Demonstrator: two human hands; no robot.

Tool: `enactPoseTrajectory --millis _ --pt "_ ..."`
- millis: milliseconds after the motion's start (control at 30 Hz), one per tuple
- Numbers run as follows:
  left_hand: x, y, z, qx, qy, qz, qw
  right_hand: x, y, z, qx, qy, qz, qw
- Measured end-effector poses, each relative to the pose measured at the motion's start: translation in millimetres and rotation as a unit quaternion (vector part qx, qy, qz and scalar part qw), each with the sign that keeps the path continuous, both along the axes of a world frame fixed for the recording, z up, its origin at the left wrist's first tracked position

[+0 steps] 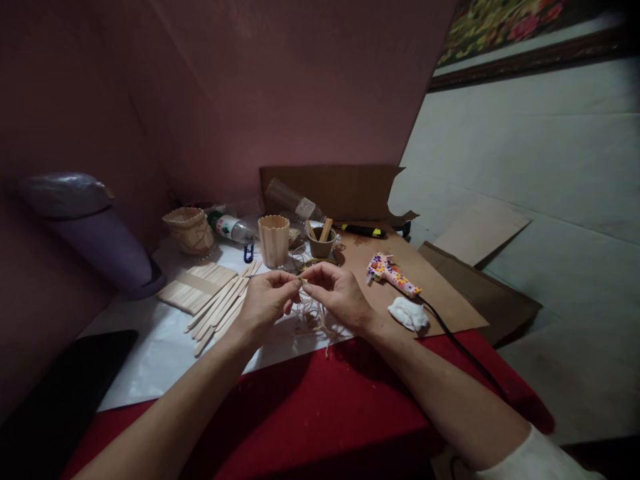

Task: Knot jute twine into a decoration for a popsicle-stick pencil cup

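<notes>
Bare forearms (185,407) are stretching across a red-covered worktop (320,413). Over its white sheet (145,360), the left hand (267,298) and the right hand (340,295) are meeting, each grip pinching thumb to finger on a small pale piece (303,281). It is sitting between the two sets of fingertips, too small to make out clearly. Tangled twine (317,320) is lying just below the hands.

To the left, loose wooden sticks (217,313) are fanning out beside a banded stick bundle (197,288). Beyond the hands, a stick-walled cup (274,243) is standing upright between a blue clip (249,253) and a dark pot (321,248), which is holding wooden pieces (326,230). A green-labelled bottle (227,227) is lying farther back. To the right, a flower-patterned glue gun (393,273) is resting on brown cardboard (445,313), with a white wad (409,313) lying near it.
</notes>
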State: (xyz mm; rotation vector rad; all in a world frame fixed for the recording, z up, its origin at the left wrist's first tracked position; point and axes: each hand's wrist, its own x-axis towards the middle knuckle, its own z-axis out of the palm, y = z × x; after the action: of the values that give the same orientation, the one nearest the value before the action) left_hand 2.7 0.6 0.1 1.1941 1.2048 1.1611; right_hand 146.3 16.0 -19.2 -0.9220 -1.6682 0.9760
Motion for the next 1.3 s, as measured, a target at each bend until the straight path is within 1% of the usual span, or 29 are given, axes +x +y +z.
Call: enactPoseTrajectory --millis 200,333,433,500,567,633,700,733,800,900,933,1000,1067,1100,1133,1200,1300 --pt "-1.7 1.8 -1.2 0.013 0.0 0.022 1.0 -0.4 -1.6 3.9 -0.025 0.061 0.004 0.998" --pt "-3.4 3.8 -2.0 0.011 -0.009 0.039 0.999 0.5 -3.7 12.6 -0.064 0.095 0.055 0.992" --pt "-5.6 5.3 -2.4 -0.005 -0.038 0.052 0.998 -0.5 -5.9 14.7 -0.084 0.087 0.088 0.989" --pt "-7.7 6.5 -2.3 -0.021 -0.082 0.051 0.995 -2.1 -7.4 12.1 -0.092 0.061 0.106 0.988" --pt "-10.5 8.2 -1.6 -0.034 -0.13 0.041 0.99 -3.2 -8.1 7.7 -0.089 0.011 0.111 0.99" --pt "-13.7 10.3 -0.3 -0.041 -0.164 0.029 0.985 -2.5 -7.6 4.6 -0.064 -0.069 0.104 0.99" --pt "-16.9 12.2 1.8 -0.042 -0.189 0.022 0.981 1.1 -6.0 6.5 -0.021 -0.172 0.083 0.981" --pt "-18.4 13.0 3.1 -0.04 -0.2 0.019 0.979 4.2 -5.2 10.2 0.003 -0.229 0.068 0.971" --pt "-21.0 13.9 5.9 -0.033 -0.215 0.018 0.976 12.5 -4.6 23.0 0.042 -0.341 0.019 0.939" --pt "-23.8 14.7 9.6 -0.024 -0.223 0.027 0.974 28.6 -8.6 50.9 0.076 -0.47 -0.081 0.876" --pt "-24.5 14.8 10.6 -0.022 -0.223 0.031 0.974 34.4 -11.2 60.3 0.082 -0.508 -0.112 0.85" --pt "-25.3 14.6 12.4 -0.013 -0.218 0.04 0.975 45.5 -17.0 75.9 0.076 -0.566 -0.18 0.801" --pt "-25.5 13.5 14.7 -0.001 -0.205 0.048 0.978 54.9 -22.7 86.4 0.07 -0.579 -0.249 0.773" --pt "-25.3 12.7 16.1 0.004 -0.193 0.048 0.98 58.7 -25.5 90.3 0.086 -0.573 -0.278 0.766" --pt "-25.1 11.8 17.6 0.006 -0.179 0.043 0.983 61.9 -28.2 94.1 0.116 -0.563 -0.307 0.759" --pt "-24.5 9.8 20.7 0.006 -0.156 0.029 0.987 67.0 -34.3 102.9 0.203 -0.523 -0.378 0.737" --pt "-24.4 7.1 24.4 0.001 -0.142 0.016 0.99 69.5 -45.2 120.8 0.317 -0.416 -0.512 0.682"
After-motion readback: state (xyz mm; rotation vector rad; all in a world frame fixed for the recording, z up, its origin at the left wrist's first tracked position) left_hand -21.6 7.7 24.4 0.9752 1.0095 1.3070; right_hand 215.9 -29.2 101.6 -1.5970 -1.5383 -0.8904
